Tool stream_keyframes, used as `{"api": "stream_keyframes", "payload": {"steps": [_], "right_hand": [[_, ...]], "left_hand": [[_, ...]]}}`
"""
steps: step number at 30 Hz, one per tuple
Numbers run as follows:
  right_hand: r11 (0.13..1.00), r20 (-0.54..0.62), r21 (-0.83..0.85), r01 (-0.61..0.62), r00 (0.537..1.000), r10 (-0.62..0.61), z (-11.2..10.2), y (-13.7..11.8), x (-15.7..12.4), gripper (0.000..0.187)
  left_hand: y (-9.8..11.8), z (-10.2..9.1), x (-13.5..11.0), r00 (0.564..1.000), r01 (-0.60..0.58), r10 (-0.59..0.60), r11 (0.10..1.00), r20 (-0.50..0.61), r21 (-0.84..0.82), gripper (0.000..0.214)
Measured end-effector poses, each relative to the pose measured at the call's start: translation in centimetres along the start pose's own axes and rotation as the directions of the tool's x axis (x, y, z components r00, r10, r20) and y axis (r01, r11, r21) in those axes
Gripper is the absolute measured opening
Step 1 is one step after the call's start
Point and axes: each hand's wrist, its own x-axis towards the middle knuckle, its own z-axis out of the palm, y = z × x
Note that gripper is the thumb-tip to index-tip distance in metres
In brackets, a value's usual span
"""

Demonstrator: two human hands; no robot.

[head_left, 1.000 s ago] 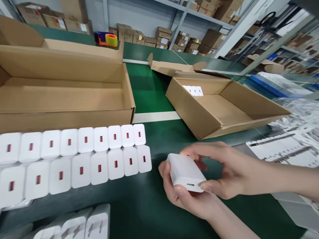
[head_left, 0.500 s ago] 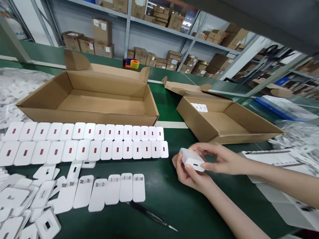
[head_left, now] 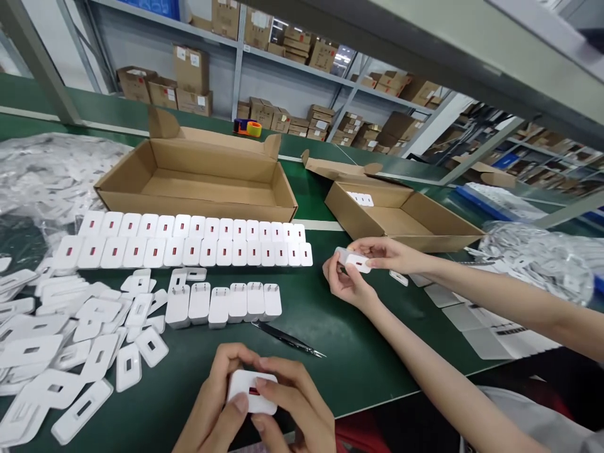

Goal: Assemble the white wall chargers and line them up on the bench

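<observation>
A white USB charger (head_left: 240,385) with a red port sits between my two hands at the bottom of the head view. My left hand (head_left: 221,393) is closed around its left side, thumb on the front face. From the other side, my right hand (head_left: 299,402) grips it, a finger by the port. Above my hands stand several white chargers with plug pins (head_left: 229,303). Black tweezers (head_left: 287,338) lie to their right. On my left is a heap of loose white cover plates (head_left: 89,327) with port cut-outs.
Two rows of chargers with red ports (head_left: 189,242) stand before an open carton (head_left: 198,202). A co-worker's hands (head_left: 356,274) hold another white charger on the right, near a second carton (head_left: 406,217). Bagged white parts (head_left: 51,176) lie left; a loose plate (head_left: 399,277) lies right.
My hands have come into view at the bottom, holding a charger. The camera view has shifted, bringing more of the table's near edge and the loose plate at right into sight.
</observation>
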Motion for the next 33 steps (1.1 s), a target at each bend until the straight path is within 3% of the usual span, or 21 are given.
{"api": "stream_keyframes", "payload": {"steps": [2,6,12,16,18,24,27,30,33], "right_hand": [[1.000,0.030,0.015,-0.024,0.999,0.024,-0.3,0.5,-0.6,0.027],[0.981,0.032,0.181,-0.064,0.998,0.060,-1.1,1.0,-0.2,0.043],[0.826,0.177,0.404,-0.393,0.919,0.351,-0.6,-1.5,-1.0,0.045],[0.747,0.211,0.413,-0.521,0.853,0.478,-0.7,-3.9,-1.2,0.040],[0.732,0.213,0.429,-0.529,0.847,0.487,-0.7,-4.6,-1.3,0.044],[0.729,0.120,0.503,-0.464,0.873,0.473,0.4,-5.2,-1.8,0.047],[0.736,0.104,0.519,-0.435,0.887,0.451,0.8,-5.5,-2.0,0.045],[0.780,0.090,0.483,-0.398,0.909,0.408,1.1,-5.6,-2.1,0.044],[0.859,0.046,0.392,-0.329,0.940,0.339,1.1,-4.9,-1.9,0.042]], "left_hand": [[-0.4,0.7,0.3,0.997,-0.068,0.072,0.994,0.036,-0.089,0.032],[-0.4,0.9,0.0,0.980,-0.166,0.181,0.973,0.080,-0.162,0.027],[-0.7,-0.9,-1.6,0.945,-0.264,0.244,0.962,0.219,0.065,0.019],[-0.9,-1.4,-2.1,0.882,-0.428,0.374,0.891,0.287,0.154,0.016],[-0.5,-1.3,-2.1,0.853,-0.484,0.431,0.865,0.295,0.134,0.016],[0.0,-1.2,-2.3,0.897,-0.397,0.379,0.917,0.225,0.039,0.024],[-0.4,-1.2,-2.6,0.888,-0.421,0.420,0.906,0.187,-0.035,0.022],[-0.7,-1.0,-3.0,0.879,-0.451,0.458,0.889,0.133,-0.079,0.022],[-0.2,-0.6,-3.2,0.921,-0.371,0.379,0.924,0.091,-0.088,0.021]]}}
